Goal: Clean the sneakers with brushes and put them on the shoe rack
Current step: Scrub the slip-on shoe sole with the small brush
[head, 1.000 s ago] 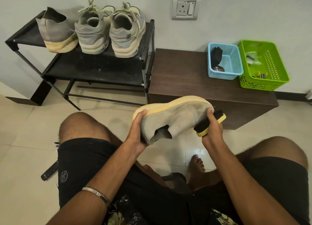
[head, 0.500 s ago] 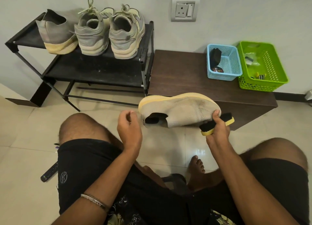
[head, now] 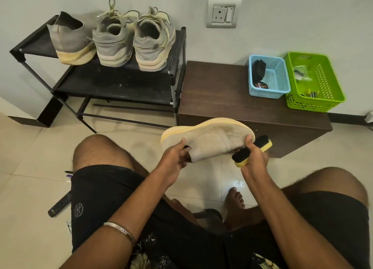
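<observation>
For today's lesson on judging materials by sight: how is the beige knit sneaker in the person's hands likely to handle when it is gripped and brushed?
The beige knit sneaker probably flexes easily: its mesh upper looks thin and unstructured. It seems light, since the left hand steadies it at the collar while the right hand, also holding the brush, only pinches the toe. The textured knit should resist slipping.
</observation>
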